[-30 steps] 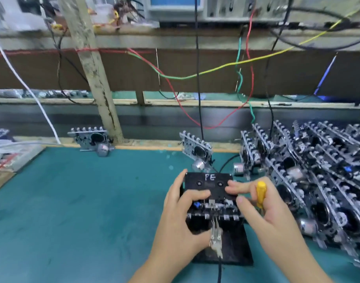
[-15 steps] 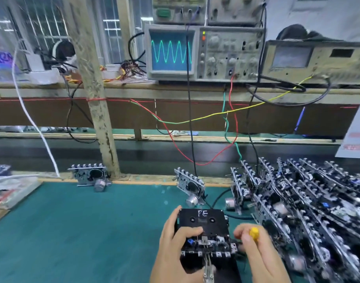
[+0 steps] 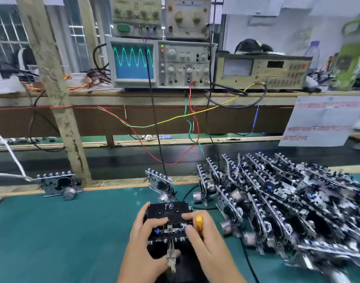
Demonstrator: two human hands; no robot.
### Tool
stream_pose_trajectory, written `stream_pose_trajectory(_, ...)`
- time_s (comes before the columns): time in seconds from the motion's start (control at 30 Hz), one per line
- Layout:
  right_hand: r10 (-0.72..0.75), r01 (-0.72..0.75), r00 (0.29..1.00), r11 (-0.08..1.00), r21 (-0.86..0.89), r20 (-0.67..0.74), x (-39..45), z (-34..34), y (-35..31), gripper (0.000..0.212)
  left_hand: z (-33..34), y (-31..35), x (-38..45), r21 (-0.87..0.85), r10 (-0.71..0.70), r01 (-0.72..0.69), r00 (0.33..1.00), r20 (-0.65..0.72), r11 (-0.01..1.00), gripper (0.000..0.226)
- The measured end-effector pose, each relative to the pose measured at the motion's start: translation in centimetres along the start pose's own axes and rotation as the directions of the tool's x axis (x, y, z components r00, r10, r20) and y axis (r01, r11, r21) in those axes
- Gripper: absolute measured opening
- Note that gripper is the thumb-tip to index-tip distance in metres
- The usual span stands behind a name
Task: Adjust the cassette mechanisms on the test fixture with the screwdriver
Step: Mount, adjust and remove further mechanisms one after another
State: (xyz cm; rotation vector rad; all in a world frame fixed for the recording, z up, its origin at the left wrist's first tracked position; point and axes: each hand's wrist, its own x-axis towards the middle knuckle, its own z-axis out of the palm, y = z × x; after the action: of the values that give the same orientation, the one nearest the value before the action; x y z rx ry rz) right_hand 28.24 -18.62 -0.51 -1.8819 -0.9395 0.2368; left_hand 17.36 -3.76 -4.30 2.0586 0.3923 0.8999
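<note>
A black test fixture (image 3: 168, 209) marked "FE" sits on the green bench mat, with a cassette mechanism (image 3: 171, 231) mounted at its near side. My left hand (image 3: 146, 240) grips the fixture's left side, thumb behind and forefinger curled over the mechanism. My right hand (image 3: 203, 240) holds a yellow-handled screwdriver (image 3: 199, 222), fingertips resting on the fixture's right side. The screwdriver's tip is hidden behind my fingers. A metal clip (image 3: 171, 257) on a cable hangs at the fixture's front.
A large pile of cassette mechanisms (image 3: 277, 201) fills the bench's right side. Single mechanisms stand behind the fixture (image 3: 160, 185) and at far left (image 3: 57, 183). An oscilloscope (image 3: 134, 62) showing a sine wave sits on the shelf; wires (image 3: 154, 123) hang down.
The view has tilted up, bringing the shelf instruments into sight. My hands stay on the fixture; the right hand with the screwdriver has shifted only slightly.
</note>
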Motion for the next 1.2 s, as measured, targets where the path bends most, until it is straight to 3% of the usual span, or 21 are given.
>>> stream_pose_trajectory(0.1, -0.037, 0.041, 0.998, 0.997, -0.066, 0.058, -0.29, -0.30, -0.12, 0.033, -0.07, 0.33, -0.09, 0.002, -0.020, 0.020, 1.000, 0.014, 1.000, 0.070)
stream_pose_trajectory(0.47, -0.063, 0.077, 0.993, 0.986, -0.146, 0.099, -0.63, -0.70, 0.06, 0.050, -0.18, 0.39, 0.05, 0.001, -0.037, 0.037, 0.998, 0.040, 0.999, 0.077)
stream_pose_trajectory(1.2, -0.072, 0.081, 0.995, 0.987, -0.139, 0.067, -0.69, -0.96, 0.43, 0.043, 0.00, 0.95, -0.04, -0.066, -0.055, 0.059, 0.997, 0.061, 0.996, 0.075)
